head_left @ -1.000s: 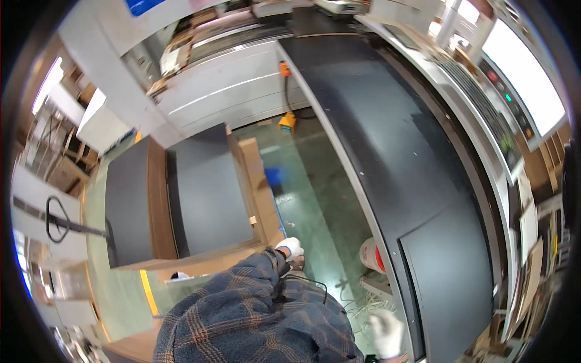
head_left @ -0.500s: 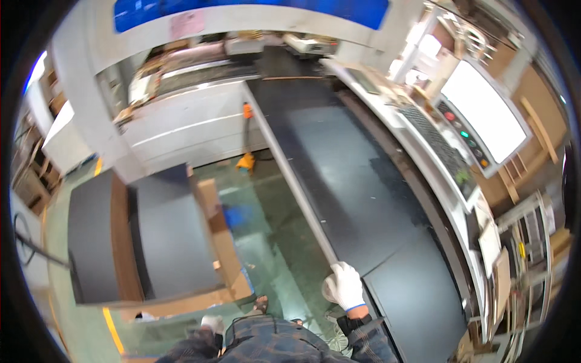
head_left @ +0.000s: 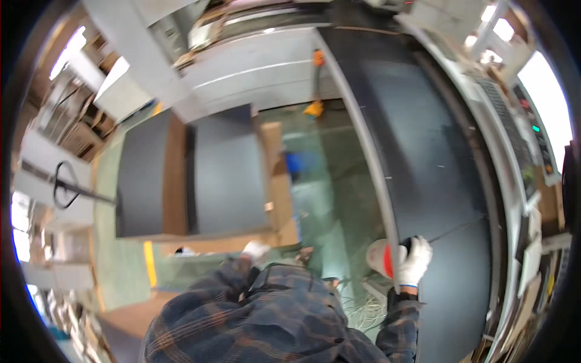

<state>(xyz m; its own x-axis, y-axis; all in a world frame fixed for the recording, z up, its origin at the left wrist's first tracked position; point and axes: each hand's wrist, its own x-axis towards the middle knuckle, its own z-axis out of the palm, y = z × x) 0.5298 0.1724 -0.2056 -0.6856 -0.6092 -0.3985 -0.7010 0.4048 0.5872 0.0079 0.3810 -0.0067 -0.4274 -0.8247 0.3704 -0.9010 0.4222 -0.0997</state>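
two gloved hands (head_left: 415,261), two stacks (head_left: 227,172)

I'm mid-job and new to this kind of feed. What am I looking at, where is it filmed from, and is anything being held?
No robot here: these are a person's own two hands in white gloves. A wide fisheye camera on the head looks down, so straight edges bend and the plaid clothing fills the bottom.

On the right runs a long dark bench, with a dark panel at its near end. The right hand is at the bench's left edge, beside that panel. The left hand is near two dark-topped stacks on the left; whether it touches anything is unclear. I see no loose object in either hand, though blur hides the fingers.

Between them is green floor; a bright screen stands at far right.
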